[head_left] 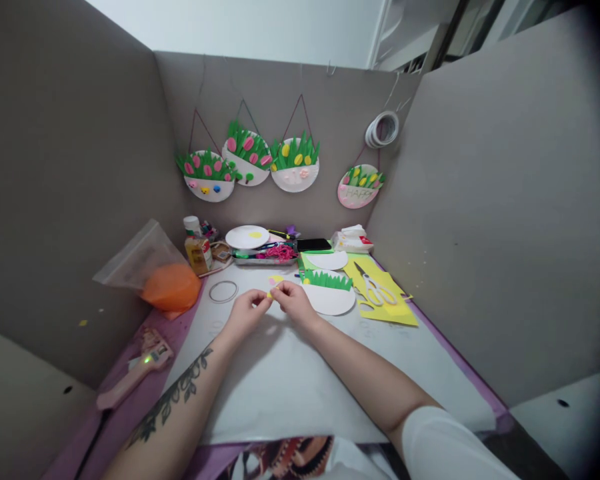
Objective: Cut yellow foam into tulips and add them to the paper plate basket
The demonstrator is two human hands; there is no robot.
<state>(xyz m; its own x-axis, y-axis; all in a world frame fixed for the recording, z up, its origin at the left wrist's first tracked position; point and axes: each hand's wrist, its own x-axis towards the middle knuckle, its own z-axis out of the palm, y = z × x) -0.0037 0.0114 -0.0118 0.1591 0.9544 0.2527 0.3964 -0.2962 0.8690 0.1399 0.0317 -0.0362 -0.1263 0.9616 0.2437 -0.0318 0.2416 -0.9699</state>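
Observation:
Both hands meet over the middle of the white-covered table, fingertips pinched together. Between the fingers of my left hand (250, 309) and my right hand (293, 300) is a small yellow paper piece (269, 294), partly hidden by the fingertips. Just beyond them lie more small yellow and pink paper bits (276, 280). Close to the right hand is a half paper plate (329, 300) with a strip of green paper grass (327, 279) along its top and a yellow spot at its left end.
White-handled scissors (377, 290) rest on yellow paper (393, 310) at right. A pink glue gun (137, 373) lies at left near a bag of orange material (171, 287). A glue bottle (199, 250) and a supply tray (265, 259) stand behind. Decorated plates (295, 175) hang on the divider.

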